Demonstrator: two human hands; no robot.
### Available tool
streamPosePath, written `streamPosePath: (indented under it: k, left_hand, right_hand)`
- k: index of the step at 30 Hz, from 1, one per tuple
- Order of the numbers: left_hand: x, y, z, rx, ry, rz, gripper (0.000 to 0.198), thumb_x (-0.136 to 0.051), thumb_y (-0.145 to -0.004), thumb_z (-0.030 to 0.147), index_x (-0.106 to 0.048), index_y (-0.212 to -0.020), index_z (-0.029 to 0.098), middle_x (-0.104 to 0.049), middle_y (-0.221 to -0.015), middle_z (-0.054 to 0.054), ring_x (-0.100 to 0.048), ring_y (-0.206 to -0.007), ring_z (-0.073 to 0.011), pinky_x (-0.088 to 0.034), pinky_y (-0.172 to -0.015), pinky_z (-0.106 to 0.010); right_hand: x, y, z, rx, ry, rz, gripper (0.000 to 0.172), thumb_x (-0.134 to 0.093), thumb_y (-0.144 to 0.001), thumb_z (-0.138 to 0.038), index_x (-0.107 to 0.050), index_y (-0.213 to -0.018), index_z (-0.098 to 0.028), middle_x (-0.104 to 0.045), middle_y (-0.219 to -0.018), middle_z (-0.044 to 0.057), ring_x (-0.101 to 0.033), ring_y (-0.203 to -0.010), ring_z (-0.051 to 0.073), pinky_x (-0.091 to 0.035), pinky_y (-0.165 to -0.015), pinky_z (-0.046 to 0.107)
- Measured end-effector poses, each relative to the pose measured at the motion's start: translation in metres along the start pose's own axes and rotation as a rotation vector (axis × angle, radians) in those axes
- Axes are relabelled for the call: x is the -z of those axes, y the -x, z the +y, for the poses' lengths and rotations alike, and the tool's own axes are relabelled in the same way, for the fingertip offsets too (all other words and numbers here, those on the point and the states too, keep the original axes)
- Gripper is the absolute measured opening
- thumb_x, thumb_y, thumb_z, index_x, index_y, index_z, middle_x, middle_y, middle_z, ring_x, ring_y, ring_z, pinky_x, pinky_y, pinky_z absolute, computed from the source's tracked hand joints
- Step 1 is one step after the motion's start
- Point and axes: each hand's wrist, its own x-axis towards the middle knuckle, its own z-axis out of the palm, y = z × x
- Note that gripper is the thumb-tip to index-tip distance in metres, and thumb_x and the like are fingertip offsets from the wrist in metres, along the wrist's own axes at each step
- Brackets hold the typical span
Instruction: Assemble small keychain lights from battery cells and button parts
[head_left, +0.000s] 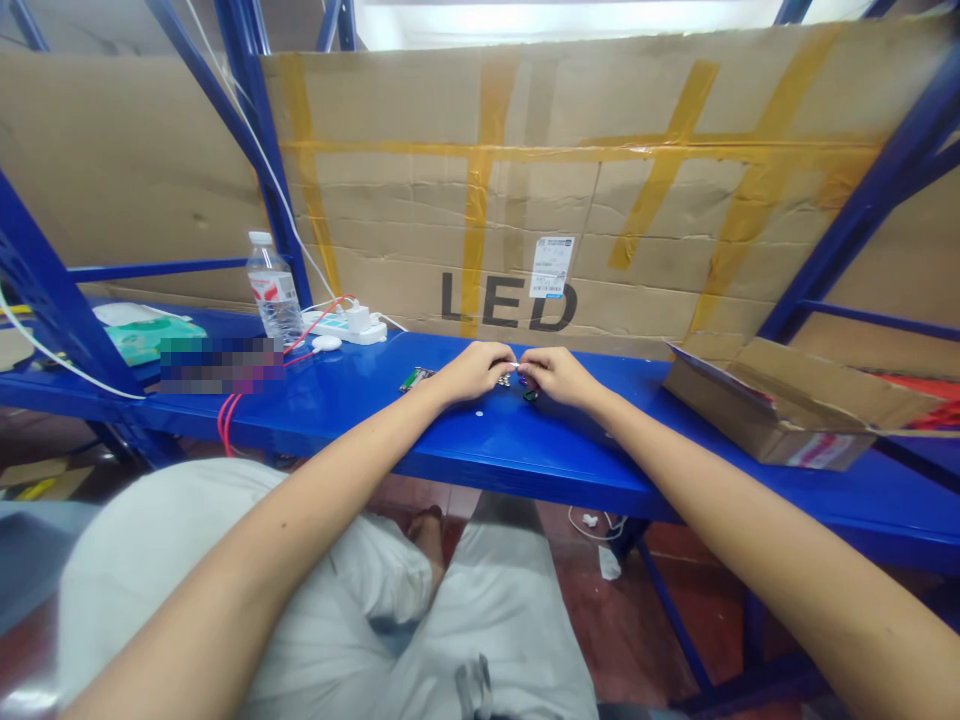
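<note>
Over the blue shelf (450,455), my left hand (477,372) and my right hand (556,374) meet with fingertips pinched. A small white piece (514,366) shows between them, held from both sides; it is too small to name its kind. Just beneath the fingers lie several tiny metallic parts (505,381), partly hidden by my left hand. A small dark green-edged part (531,396) lies under my right hand. Beside my left wrist is a little green and silver item (415,379), and a small white disc (480,413) lies nearer the shelf's front edge.
An open cardboard box (780,440) stands at the right. To the left are a water bottle (273,290), a white power strip (345,325), red cables (227,420) and a green packet (154,338). A large cardboard panel (390,230) marked LED closes off the back between blue posts.
</note>
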Motion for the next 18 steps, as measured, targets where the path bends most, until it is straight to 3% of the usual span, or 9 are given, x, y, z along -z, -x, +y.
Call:
streamPosePath:
  k: [3,8,11,18]
  left_hand:
    - [0.001,0.001,-0.005,0.050,0.048,0.011,0.020,-0.052,-0.093,0.026,-0.070,-0.095,0.016,-0.073,-0.092,-0.005,-0.065,-0.087,-0.0181,-0.047,-0.081,-0.029]
    - [0.005,0.004,-0.021,0.177,0.042,0.049,0.018,-0.056,-0.091,0.030,-0.068,-0.096,0.017,-0.073,-0.094,-0.005,-0.064,-0.089,-0.0192,-0.047,-0.083,-0.031]
    - [0.007,0.005,-0.025,0.234,-0.010,0.086,0.018,-0.057,-0.091,0.031,-0.067,-0.095,0.017,-0.071,-0.093,-0.005,-0.062,-0.086,-0.0191,-0.047,-0.082,-0.032]
    - [0.010,0.005,-0.022,0.334,-0.032,0.125,0.015,-0.054,-0.091,0.022,-0.064,-0.102,0.017,-0.065,-0.077,-0.003,-0.059,-0.074,-0.0176,-0.046,-0.074,-0.031]
  right_hand:
    - [0.001,-0.004,0.000,-0.004,0.019,-0.009,0.029,-0.050,-0.090,-0.031,-0.062,-0.068,-0.017,-0.063,-0.061,0.001,-0.055,-0.060,0.015,-0.041,-0.063,0.027]
    - [0.007,-0.007,0.006,-0.053,0.079,0.035,0.022,-0.052,-0.090,-0.018,-0.073,-0.097,-0.016,-0.074,-0.085,0.007,-0.065,-0.077,0.019,-0.048,-0.075,0.029]
    - [0.012,-0.005,0.019,-0.127,0.134,0.073,0.021,-0.055,-0.088,-0.013,-0.073,-0.098,-0.015,-0.076,-0.097,0.010,-0.066,-0.084,0.020,-0.049,-0.081,0.032]
    - [0.015,-0.003,0.031,-0.127,0.062,-0.113,0.017,-0.060,-0.085,-0.014,-0.073,-0.096,-0.016,-0.075,-0.086,0.006,-0.066,-0.074,0.017,-0.051,-0.075,0.030]
